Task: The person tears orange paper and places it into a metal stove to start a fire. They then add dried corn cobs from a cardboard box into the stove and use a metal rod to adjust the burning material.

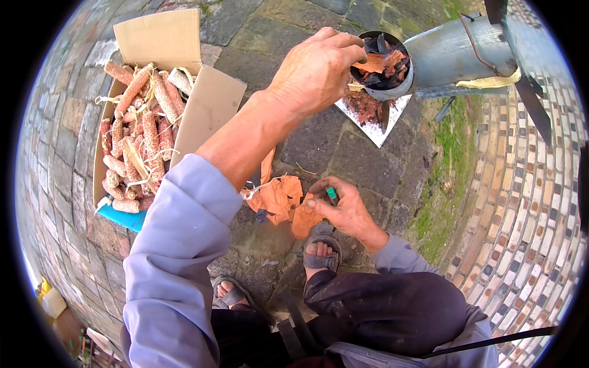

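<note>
My left hand (325, 61) is at the rim of a metal stove opening (386, 92), fingers curled over orange scraps (377, 63) and black charred bits; whatever its fingertips grip is hidden. My right hand (343, 208) is closed round a small green-topped object (332, 194), possibly a lighter, with its thumb against an orange scrap (307, 218). More crumpled orange scraps (276, 196) lie on the paving beside it. Under the stove opening a white square tray (389, 126) holds reddish-brown debris.
An open cardboard box (208, 113) full of corn cobs (150, 135) stands at left. The grey metal stove body (454, 49) extends right beside a mossy paving strip and pebbled brick surface. My sandalled feet (319, 257) are below; a yellowish container (54, 302) is at lower left.
</note>
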The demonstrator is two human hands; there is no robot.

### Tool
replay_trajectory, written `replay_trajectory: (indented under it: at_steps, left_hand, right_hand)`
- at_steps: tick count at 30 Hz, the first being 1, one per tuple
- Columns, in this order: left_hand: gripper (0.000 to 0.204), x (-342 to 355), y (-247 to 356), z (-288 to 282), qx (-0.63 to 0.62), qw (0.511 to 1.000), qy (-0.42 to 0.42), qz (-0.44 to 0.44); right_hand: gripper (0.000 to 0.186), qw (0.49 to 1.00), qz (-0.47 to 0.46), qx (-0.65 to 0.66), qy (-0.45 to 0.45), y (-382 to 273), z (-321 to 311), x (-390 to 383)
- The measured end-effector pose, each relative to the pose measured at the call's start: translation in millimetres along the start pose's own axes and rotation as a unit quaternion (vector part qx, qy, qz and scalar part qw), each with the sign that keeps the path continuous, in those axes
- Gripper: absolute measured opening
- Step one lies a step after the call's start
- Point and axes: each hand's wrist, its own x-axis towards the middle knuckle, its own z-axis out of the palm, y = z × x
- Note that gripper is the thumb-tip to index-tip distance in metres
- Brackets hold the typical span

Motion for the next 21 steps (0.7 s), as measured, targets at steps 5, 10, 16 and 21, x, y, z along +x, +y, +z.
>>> replay_trajectory:
  at_steps: [5,10,16,21]
  left_hand:
    - [0.03,-32,-6,-50,0.021,0.997,-0.029,-0.071]
    - [0.034,-76,-12,-116,0.034,0.983,-0.11,-0.142]
    - [0.036,-154,-35,-238,0.144,0.942,-0.186,-0.24]
    - [0.04,-198,-25,-262,0.226,0.904,-0.188,-0.311]
  right_hand:
    - [0.028,1.0,-0.02,0.013,0.007,6,6,-2]
    - [0.023,0.998,-0.048,0.022,0.026,9,-2,-6]
    - [0.025,0.999,-0.05,-0.012,0.015,4,7,-6]
    - [0.024,0.997,-0.068,-0.039,-0.003,-4,14,-4]
